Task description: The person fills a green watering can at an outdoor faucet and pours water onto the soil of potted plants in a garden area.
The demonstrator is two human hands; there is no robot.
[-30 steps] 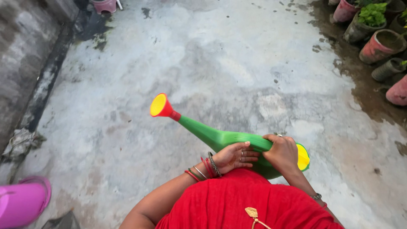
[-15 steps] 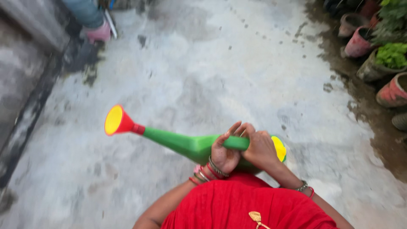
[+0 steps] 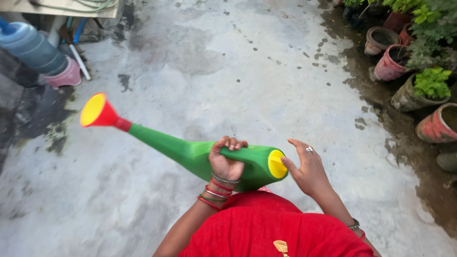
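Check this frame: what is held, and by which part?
The left hand grips the green watering can by its top handle. The right hand is open, fingertips touching the yellow cap.

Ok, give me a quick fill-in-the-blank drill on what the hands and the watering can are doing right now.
1. The left hand grips the green watering can by its ____.
2. The rose at the spout's tip has a yellow face and a ____ cone.
3. The right hand is open, with the thumb against the can's ____ cap.

Missing words: handle; red; yellow
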